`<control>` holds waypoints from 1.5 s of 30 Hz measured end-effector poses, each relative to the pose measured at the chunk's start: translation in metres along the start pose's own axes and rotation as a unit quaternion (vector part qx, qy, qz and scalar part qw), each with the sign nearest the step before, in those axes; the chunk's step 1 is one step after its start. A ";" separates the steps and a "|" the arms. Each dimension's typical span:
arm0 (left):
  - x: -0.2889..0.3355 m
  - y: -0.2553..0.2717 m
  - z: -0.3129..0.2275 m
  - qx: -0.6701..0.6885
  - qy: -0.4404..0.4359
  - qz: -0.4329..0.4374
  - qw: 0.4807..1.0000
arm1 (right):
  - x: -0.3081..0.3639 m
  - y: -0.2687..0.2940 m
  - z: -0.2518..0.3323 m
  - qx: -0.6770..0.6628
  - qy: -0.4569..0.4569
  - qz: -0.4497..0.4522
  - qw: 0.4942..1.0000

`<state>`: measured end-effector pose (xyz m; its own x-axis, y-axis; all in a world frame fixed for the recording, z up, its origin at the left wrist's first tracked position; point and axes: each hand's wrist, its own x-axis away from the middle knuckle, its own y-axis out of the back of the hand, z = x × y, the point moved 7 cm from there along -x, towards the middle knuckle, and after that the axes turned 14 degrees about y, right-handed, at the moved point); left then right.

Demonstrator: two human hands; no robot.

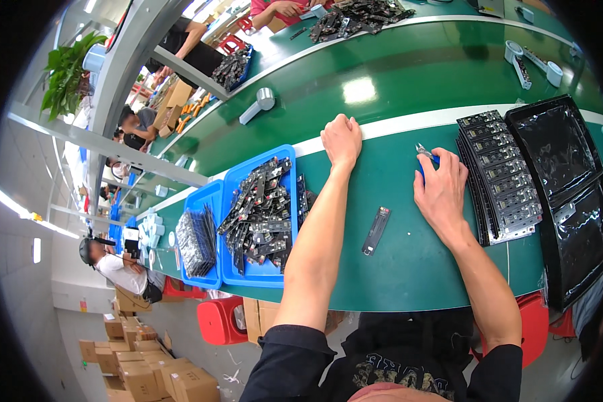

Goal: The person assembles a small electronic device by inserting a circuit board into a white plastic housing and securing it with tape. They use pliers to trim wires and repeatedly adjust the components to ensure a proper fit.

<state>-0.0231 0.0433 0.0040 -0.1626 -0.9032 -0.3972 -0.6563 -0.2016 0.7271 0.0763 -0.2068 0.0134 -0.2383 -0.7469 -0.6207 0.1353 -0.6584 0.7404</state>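
Note:
My left hand (342, 141) is closed in a fist on the white strip along the bench's far side. Its fingertips are turned away, so whatever it may hold is hidden. In my right hand (442, 188) is a pair of blue-handled nippers (422, 153), their metal jaws pointing away from me. Between my forearms a single black circuit board strip (376, 231) lies flat on the green bench (409, 268). To its right, next to my right hand, stand rows of stacked black circuit boards (501, 175).
Left of my left arm, a blue tray (292, 221) holds a heap of loose board strips; another blue tray (208, 281) holds clear-wrapped boards. Black trays (560, 154) covered in shiny film lie far right. A white scoop-shaped device (258, 105) rests beyond. Co-workers sit across and leftward.

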 end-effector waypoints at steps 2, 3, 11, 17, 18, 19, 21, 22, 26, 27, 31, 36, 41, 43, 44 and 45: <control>-0.001 0.001 -0.001 -0.002 0.000 -0.003 1.000 | -0.001 0.001 0.000 0.000 0.000 0.000 1.000; 0.000 0.001 -0.001 -0.004 0.002 0.000 1.000 | 0.000 0.001 0.000 0.000 0.000 0.000 1.000; 0.000 0.002 -0.005 -0.016 0.003 0.012 1.000 | 0.000 0.001 -0.001 -0.002 -0.002 0.003 1.000; -0.002 -0.001 -0.001 -0.018 -0.007 -0.002 1.000 | 0.000 0.000 0.002 0.001 -0.003 0.003 1.000; -0.003 -0.003 -0.001 -0.029 -0.001 -0.001 1.000 | 0.000 -0.001 0.002 0.002 -0.003 0.005 1.000; -0.005 -0.005 -0.001 -0.041 0.004 0.001 0.999 | 0.000 -0.001 0.002 0.003 -0.004 0.007 1.000; -0.018 -0.004 -0.003 -0.074 -0.013 -0.022 0.997 | -0.001 0.000 0.002 0.009 -0.001 0.005 1.000; -0.027 -0.005 -0.004 -0.088 -0.021 -0.030 0.995 | -0.001 0.001 0.001 0.015 0.000 0.006 1.000; -0.083 0.011 0.014 -0.184 -0.017 -0.036 0.982 | -0.004 0.003 0.003 0.027 0.007 0.012 1.000; -0.097 0.015 0.022 -0.222 -0.028 -0.030 0.974 | -0.006 0.004 0.004 0.028 0.006 0.016 0.999; -0.159 0.027 0.061 -0.325 0.033 0.009 0.945 | -0.007 0.000 0.007 0.033 0.005 0.031 0.999; -0.218 0.005 0.118 -0.317 0.080 0.135 0.935 | -0.012 0.001 0.009 0.040 0.009 0.048 0.998; -0.214 -0.003 0.114 -0.315 0.038 0.098 0.943 | -0.014 0.003 0.007 0.046 0.015 0.036 0.998; -0.203 0.003 0.099 -0.322 0.021 0.049 0.945 | -0.014 0.003 0.008 0.043 0.014 0.036 0.998; -0.197 0.006 0.092 -0.334 0.015 0.028 0.942 | -0.013 0.003 0.008 0.044 0.014 0.039 0.998; -0.196 0.010 0.084 -0.345 0.008 0.002 0.939 | -0.014 0.004 0.008 0.046 0.016 0.037 0.998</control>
<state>-0.0598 0.2500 0.0422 -0.1491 -0.9087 -0.3900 -0.0215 -0.3913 0.9200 0.0721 -0.1978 0.0273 -0.1989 -0.7973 -0.5698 0.0629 -0.5907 0.8045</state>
